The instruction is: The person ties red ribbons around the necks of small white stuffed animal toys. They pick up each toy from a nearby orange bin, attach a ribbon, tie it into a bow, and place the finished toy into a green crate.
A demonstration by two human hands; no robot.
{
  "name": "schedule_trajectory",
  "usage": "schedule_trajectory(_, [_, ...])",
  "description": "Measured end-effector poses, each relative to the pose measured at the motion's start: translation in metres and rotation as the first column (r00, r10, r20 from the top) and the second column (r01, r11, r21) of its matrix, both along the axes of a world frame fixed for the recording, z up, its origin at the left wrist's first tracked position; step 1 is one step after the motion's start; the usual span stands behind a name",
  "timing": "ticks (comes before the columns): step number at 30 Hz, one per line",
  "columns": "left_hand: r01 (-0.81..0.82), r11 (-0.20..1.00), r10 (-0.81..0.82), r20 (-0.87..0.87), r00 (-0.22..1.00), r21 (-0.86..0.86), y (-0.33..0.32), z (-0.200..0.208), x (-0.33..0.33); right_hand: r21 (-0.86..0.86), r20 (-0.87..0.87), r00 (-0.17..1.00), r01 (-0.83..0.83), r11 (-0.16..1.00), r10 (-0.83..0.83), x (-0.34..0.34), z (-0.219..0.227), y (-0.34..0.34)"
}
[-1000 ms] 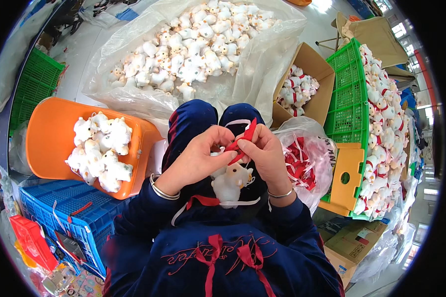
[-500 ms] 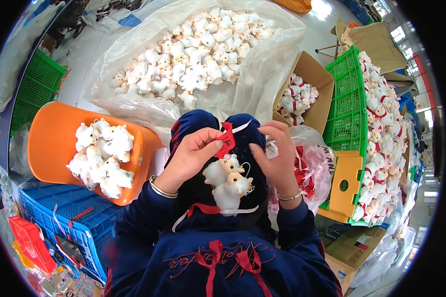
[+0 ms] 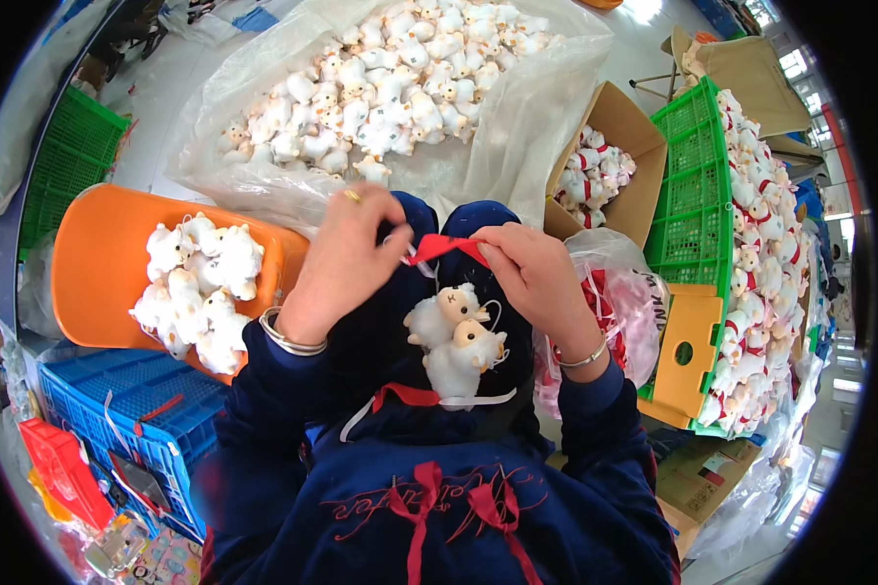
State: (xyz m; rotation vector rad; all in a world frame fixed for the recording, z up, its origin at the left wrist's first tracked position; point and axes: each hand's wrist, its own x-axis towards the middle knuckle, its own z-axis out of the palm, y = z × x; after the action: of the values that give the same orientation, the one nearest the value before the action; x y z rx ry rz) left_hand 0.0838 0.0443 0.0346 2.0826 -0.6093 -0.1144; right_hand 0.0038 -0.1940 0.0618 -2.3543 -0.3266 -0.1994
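A small red scarf point(image 3: 449, 246) with white ribbon ends is stretched between my hands above my knees. My right hand point(image 3: 539, 283) pinches its right end between thumb and fingers. At the other end, my left hand point(image 3: 346, 258) closes its fingertips by the white ribbon; its exact grip is partly hidden. Two white plush sheep point(image 3: 457, 356) lie together on my lap below the scarf, each with a tan face, and a thin white loop shows beside them. Nearer my body, a second red scarf point(image 3: 407, 394) with white ribbons lies across my lap, partly under the sheep.
Ahead, a large clear plastic sheet point(image 3: 517, 146) holds a heap of plush sheep. An orange stool point(image 3: 98, 263) bearing several sheep stands left, above a blue crate point(image 3: 156, 390). To the right are a bag of red scarves point(image 3: 615, 322), a cardboard box point(image 3: 639, 141) and a green crate point(image 3: 693, 185).
My right hand has gone from open to pinching the scarf's right end. My left hand has shifted left and upward to the ribbon side, and the scarf has turned from upright to sideways.
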Motion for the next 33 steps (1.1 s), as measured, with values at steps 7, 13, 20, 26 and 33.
schedule_trajectory(7, [0.187,0.982,-0.185,-0.050,0.982,0.040,-0.018,0.026,-0.021,0.135,-0.124,0.989,-0.059,0.989,0.076,0.016,0.016,0.006])
schedule_trajectory(13, [0.072,0.989,-0.067,0.039,0.997,-0.132,-0.016,0.018,-0.023,0.142,-0.174,0.983,-0.029,0.989,0.053,0.018,0.015,0.005])
schedule_trajectory(20, [0.150,0.977,-0.185,-0.255,0.949,-0.149,-0.009,0.003,-0.012,0.124,-0.117,0.993,0.017,0.992,-0.002,0.019,0.008,0.010])
schedule_trajectory(26, [-0.311,0.869,-0.055,-0.700,0.712,-0.385,0.001,0.000,-0.001,-0.285,-0.221,0.964,0.082,0.955,-0.148,0.011,0.015,0.011])
schedule_trajectory(33, [-0.392,0.752,-0.053,-0.642,0.764,-0.529,0.007,-0.007,0.005,-0.433,-0.490,0.869,-0.168,0.886,-0.074,-0.004,-0.014,0.036])
